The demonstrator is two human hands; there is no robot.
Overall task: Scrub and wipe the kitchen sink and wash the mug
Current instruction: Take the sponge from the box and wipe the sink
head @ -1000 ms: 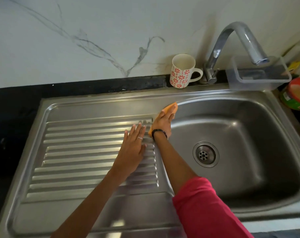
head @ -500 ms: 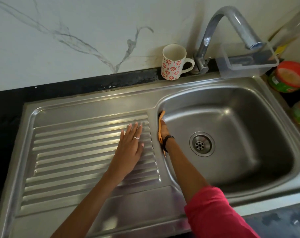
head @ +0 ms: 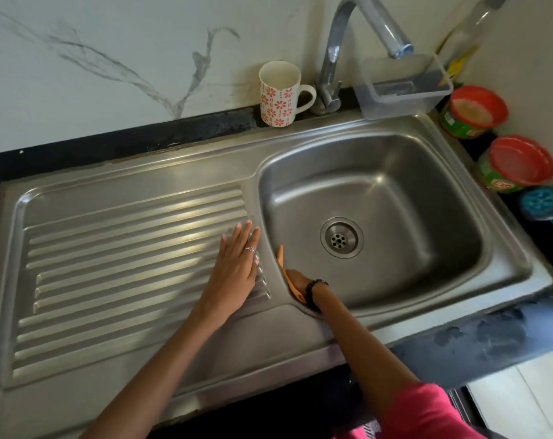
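A stainless steel sink (head: 427,172) with a ribbed drainboard (head: 110,248) fills the view. My left hand (head: 237,267) lies flat on the drainboard's right edge, fingers straight. My right hand (head: 298,285) holds an orange scrub pad (head: 281,264) against the basin's left inner wall, near the front corner; its fingers are mostly hidden behind the pad and the wall. A white mug (head: 279,95) with red flowers stands upright on the counter behind the sink, left of the tap (head: 357,33).
A clear plastic tub (head: 401,90) sits under the tap's spout. Two red-lidded round tubs (head: 473,110) (head: 518,163) and a blue scrubber (head: 542,202) line the right counter. The drain (head: 341,237) is open at the basin's middle.
My right hand has slid the orange pad from the basin's back-left rim down along the left wall toward the front. The left hand has stayed flat on the drainboard.
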